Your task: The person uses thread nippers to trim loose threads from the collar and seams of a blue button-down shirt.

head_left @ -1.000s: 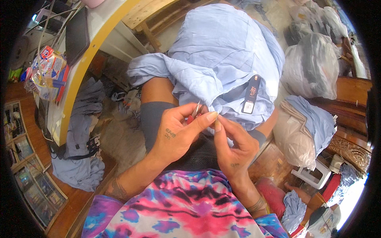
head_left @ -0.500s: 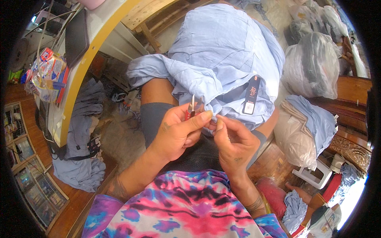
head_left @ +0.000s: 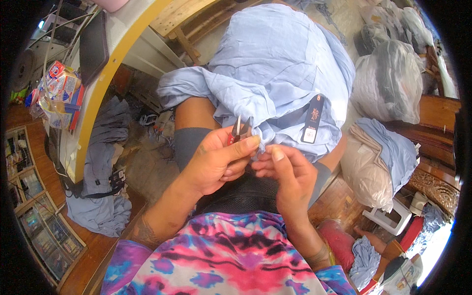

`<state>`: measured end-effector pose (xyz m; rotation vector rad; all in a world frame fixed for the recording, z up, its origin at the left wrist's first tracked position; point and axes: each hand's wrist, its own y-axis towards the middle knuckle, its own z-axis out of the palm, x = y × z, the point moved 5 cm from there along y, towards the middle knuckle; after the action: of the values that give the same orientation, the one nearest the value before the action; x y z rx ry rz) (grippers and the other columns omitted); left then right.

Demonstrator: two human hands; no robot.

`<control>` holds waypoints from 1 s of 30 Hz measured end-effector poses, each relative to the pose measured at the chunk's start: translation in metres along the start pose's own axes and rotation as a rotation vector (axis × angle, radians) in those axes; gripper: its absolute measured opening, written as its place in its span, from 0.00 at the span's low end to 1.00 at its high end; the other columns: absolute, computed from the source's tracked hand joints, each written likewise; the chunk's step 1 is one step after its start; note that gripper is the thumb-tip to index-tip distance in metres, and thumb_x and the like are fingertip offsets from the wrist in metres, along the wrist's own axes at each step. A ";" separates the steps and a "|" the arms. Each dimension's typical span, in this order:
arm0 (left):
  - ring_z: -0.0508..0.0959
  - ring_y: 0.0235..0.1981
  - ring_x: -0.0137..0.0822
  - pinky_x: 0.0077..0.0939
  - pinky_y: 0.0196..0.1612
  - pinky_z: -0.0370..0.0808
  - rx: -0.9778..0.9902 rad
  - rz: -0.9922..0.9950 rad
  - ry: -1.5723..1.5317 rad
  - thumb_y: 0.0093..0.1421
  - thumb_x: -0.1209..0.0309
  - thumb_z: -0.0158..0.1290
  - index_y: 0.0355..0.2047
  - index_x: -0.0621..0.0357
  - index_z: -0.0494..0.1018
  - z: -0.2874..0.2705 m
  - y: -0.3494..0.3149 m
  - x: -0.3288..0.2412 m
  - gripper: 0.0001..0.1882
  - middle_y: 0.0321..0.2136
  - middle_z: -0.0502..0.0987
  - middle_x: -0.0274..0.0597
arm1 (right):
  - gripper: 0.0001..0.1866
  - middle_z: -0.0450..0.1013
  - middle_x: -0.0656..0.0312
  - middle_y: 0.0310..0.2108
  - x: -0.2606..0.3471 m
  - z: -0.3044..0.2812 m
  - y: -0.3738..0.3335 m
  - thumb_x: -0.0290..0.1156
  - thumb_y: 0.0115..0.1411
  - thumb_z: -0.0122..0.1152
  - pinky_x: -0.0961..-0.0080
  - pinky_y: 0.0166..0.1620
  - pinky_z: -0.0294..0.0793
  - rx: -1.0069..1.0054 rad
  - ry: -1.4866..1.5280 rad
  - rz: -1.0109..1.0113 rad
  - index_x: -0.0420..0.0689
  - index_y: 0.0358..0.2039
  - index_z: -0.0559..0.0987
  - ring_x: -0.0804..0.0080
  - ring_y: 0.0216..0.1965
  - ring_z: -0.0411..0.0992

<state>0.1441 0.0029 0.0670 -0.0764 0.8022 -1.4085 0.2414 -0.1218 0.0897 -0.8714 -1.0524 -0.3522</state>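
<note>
A light blue garment [head_left: 270, 54] lies bunched across my lap, with a dark hang tag [head_left: 312, 120] on its right side. My left hand [head_left: 221, 160] is closed around small thread snips [head_left: 237, 132] with red on the handle, their two blades pointing up and apart. The same hand's thumb also presses a fold of the garment. Just to the right, my right hand [head_left: 290, 169] is curled with thumb and forefinger together, close to the garment's lower edge. Whatever those fingertips hold is too small to make out.
To the left, a table with a yellow edge [head_left: 120, 61] carries a colourful package [head_left: 61, 96]. Blue clothes [head_left: 101, 211] are heaped on the floor below. Filled plastic bags [head_left: 386, 81] and a white stool [head_left: 391, 216] stand on the right.
My right hand has drawn slightly right and away from my left, its fingers curling. The snips' blades now show wider apart. My left hand has hardly moved.
</note>
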 end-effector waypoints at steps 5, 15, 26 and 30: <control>0.63 0.15 0.16 0.15 0.15 0.55 -0.102 0.071 0.224 0.69 0.68 0.59 0.43 0.58 0.75 0.003 -0.005 -0.010 0.08 0.25 0.73 0.28 | 0.16 0.80 0.57 0.35 -0.019 0.005 0.007 0.41 0.72 0.61 0.77 0.31 0.82 0.103 0.340 0.382 0.39 0.41 0.80 0.69 0.32 0.81; 0.63 0.19 0.18 0.16 0.20 0.58 -0.026 0.040 0.236 0.75 0.57 0.46 0.48 0.66 0.74 0.016 -0.038 -0.020 0.21 0.25 0.69 0.30 | 0.15 0.76 0.63 0.37 -0.033 0.015 0.025 0.44 0.73 0.59 0.72 0.40 0.78 0.242 0.530 0.351 0.44 0.43 0.79 0.75 0.35 0.74; 0.64 0.23 0.19 0.16 0.21 0.67 0.056 -0.092 0.116 0.77 0.57 0.45 0.61 0.65 0.68 0.026 -0.043 0.007 0.24 0.29 0.63 0.28 | 0.18 0.74 0.64 0.37 -0.040 0.021 0.028 0.47 0.75 0.54 0.73 0.42 0.77 0.331 0.711 0.395 0.43 0.45 0.76 0.74 0.37 0.74; 0.64 0.22 0.18 0.16 0.19 0.67 0.031 -0.065 0.120 0.77 0.57 0.45 0.59 0.66 0.69 0.025 -0.044 0.006 0.24 0.24 0.62 0.26 | 0.18 0.74 0.64 0.36 -0.044 0.022 0.027 0.47 0.74 0.55 0.75 0.42 0.76 0.334 0.667 0.382 0.42 0.46 0.76 0.75 0.37 0.74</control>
<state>0.1200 -0.0217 0.1047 0.0055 0.8832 -1.4974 0.2239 -0.0940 0.0443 -0.5692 -0.2992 -0.1176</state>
